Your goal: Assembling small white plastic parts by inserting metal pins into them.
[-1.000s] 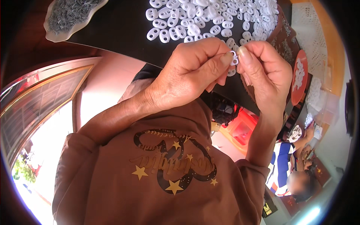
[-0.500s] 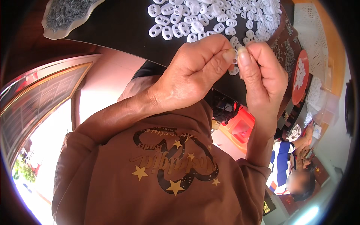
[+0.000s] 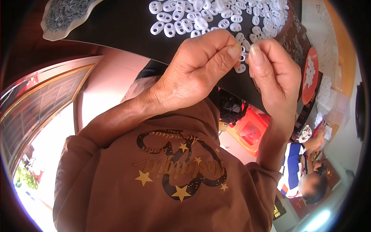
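Over the dark table edge my left hand [image 3: 205, 63] is closed, thumb against bent forefinger. It pinches a small white two-hole plastic cord-lock piece [image 3: 242, 54], mostly covered by the fingertips. Facing it, my right hand [image 3: 274, 69] is closed in a pinch at the piece's right side. Whatever sits between its thumb and forefinger is too small to make out. Many more white two-hole cord-lock pieces [image 3: 169, 29] lie loose on the table beyond my hands, a few close behind my fingertips.
At the far left is a pale wavy-edged tray [image 3: 49, 35] heaped with small grey metal springs [image 3: 65, 15]. A red plate [image 3: 307, 91] with white pieces stands on the right. Below the table is a red plastic stool [image 3: 249, 131]. Another person [image 3: 295, 166] sits at lower right.
My right hand has shifted slightly right, opening a small gap at the white piece and showing more of it. My left hand stays nearly in place, still pinching.
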